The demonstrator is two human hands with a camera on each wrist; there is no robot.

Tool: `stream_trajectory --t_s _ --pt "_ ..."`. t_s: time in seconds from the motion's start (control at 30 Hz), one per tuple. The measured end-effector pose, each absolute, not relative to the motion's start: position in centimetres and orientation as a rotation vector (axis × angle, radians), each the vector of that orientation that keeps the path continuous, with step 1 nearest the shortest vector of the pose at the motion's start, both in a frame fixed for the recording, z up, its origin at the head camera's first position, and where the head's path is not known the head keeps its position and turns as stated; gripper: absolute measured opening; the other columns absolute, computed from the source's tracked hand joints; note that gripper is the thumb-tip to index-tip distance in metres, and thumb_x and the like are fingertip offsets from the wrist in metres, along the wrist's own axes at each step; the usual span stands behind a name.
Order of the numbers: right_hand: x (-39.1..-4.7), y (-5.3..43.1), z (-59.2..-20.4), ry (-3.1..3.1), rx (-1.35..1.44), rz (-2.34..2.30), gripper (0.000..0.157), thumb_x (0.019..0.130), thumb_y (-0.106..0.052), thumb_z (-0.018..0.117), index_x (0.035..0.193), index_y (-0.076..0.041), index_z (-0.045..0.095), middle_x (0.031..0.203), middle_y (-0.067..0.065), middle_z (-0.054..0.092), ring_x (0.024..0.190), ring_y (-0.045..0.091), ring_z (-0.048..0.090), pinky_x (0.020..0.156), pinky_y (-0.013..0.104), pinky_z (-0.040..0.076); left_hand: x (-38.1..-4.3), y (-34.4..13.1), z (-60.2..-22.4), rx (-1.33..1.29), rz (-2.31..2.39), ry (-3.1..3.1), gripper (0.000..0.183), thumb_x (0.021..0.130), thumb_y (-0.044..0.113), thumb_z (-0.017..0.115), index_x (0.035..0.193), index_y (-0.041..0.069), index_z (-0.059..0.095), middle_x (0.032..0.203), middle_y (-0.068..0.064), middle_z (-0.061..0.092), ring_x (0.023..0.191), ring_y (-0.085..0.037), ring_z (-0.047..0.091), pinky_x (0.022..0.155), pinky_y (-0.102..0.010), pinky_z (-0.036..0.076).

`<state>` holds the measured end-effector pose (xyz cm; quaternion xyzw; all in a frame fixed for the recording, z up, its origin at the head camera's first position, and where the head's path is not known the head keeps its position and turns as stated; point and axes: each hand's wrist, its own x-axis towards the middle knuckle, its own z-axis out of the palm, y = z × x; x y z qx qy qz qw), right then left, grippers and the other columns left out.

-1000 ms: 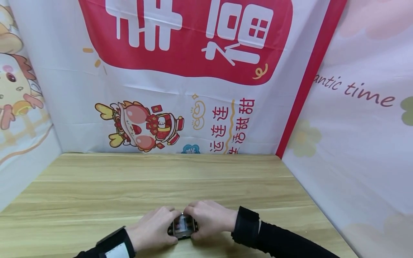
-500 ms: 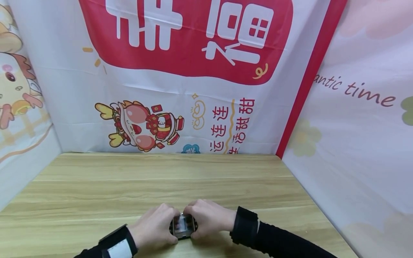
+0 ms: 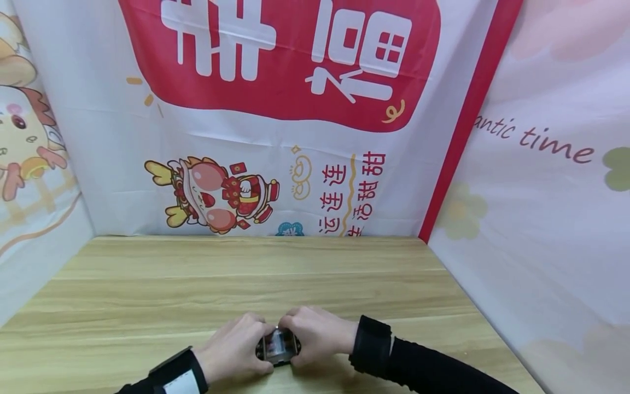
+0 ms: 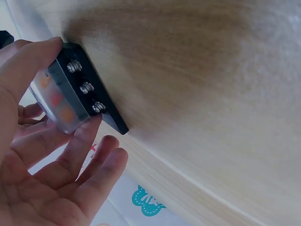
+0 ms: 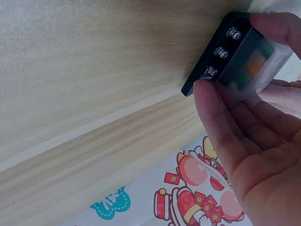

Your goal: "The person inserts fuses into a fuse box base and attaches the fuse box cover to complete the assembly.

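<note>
Between the two hands sits a small black-based electrical device (image 3: 278,346) with a clear plastic cover. The left hand (image 3: 237,346) grips its left side, thumb at the near edge and fingers at the far one. From the right, the right hand (image 3: 320,332) holds the opposite side in the same way. In the left wrist view, several screw terminals (image 4: 86,87) line the black base, and red and orange parts show through the cover. Similar screws (image 5: 221,52) run along the other side in the right wrist view. The base stands close over the wooden table (image 3: 275,279).
A white printed cloth (image 3: 315,137) with a red panel and cartoon figure hangs behind the table's far edge. More cloth walls (image 3: 551,213) close in the sides. Black bands (image 3: 372,346) circle both wrists.
Both hands keep their hold on the device and have barely moved. The head view has shifted slightly.
</note>
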<state>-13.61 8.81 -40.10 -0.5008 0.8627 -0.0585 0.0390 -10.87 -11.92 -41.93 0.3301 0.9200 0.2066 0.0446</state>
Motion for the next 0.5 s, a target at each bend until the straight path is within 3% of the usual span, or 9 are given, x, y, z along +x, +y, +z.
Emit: stream_trajectory --t_s 0.27,0.5 --pt "-13.74 8.52 -40.12 2.603 -1.514 -0.212 0.043 0.066 -0.024 0.081 0.102 -0.010 0.062 0.087 -0.010 0.053 0.073 -0.004 0.048 0.062 0.008 0.036 -11.48 -11.54 -41.47 0.954 0.626 2.755 0.023 0.066 0.035 0.080 0.083 0.023 0.068 0.074 0.011 0.050 0.070 -0.007 0.046 0.057 -0.024 0.039" --pt "-14.00 8.56 -40.32 2.584 -1.529 -0.258 0.043 0.066 -0.022 0.080 0.102 -0.009 0.061 0.087 -0.010 0.053 0.073 -0.004 0.048 0.061 0.008 0.036 -11.75 -11.77 -41.74 0.992 0.646 2.767 0.027 0.066 0.037 0.080 0.086 0.024 0.069 0.075 0.013 0.050 0.075 -0.008 0.045 0.059 -0.024 0.039"
